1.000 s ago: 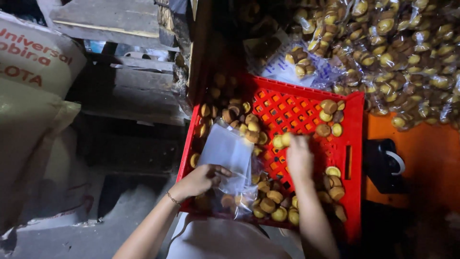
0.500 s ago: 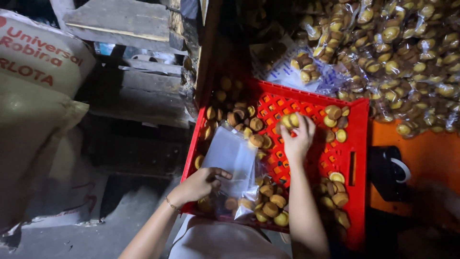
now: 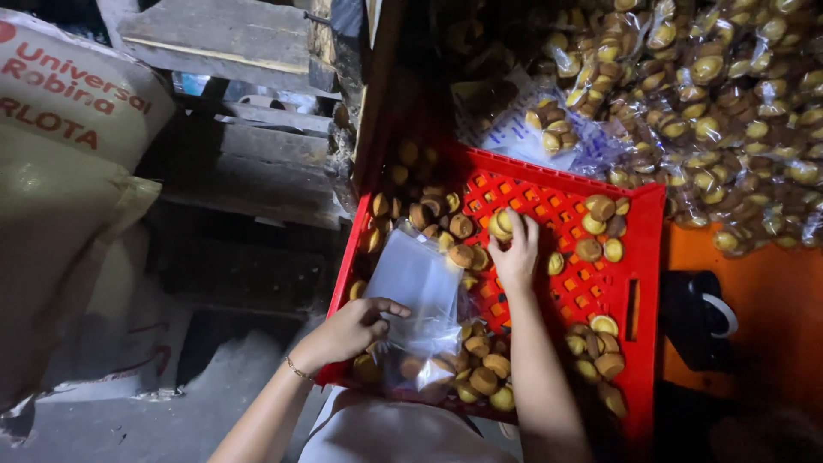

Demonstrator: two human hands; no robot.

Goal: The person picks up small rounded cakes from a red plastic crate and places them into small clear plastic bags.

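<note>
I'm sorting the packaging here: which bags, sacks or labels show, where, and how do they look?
Clear bag: held by left hand over red crate, flat, see-through.
Filled bags: piled upper right, clear, holding small golden cakes.
Sack: far left, bulging, off-white with red print.
Printed sheet: above crate, white with blue marks.

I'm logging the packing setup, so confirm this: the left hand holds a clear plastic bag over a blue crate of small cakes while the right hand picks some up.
Not quite: the crate is red, not blue, as the head view shows. The rest stands: the left hand holds the clear plastic bag over it while the right hand picks up small cakes.
</note>
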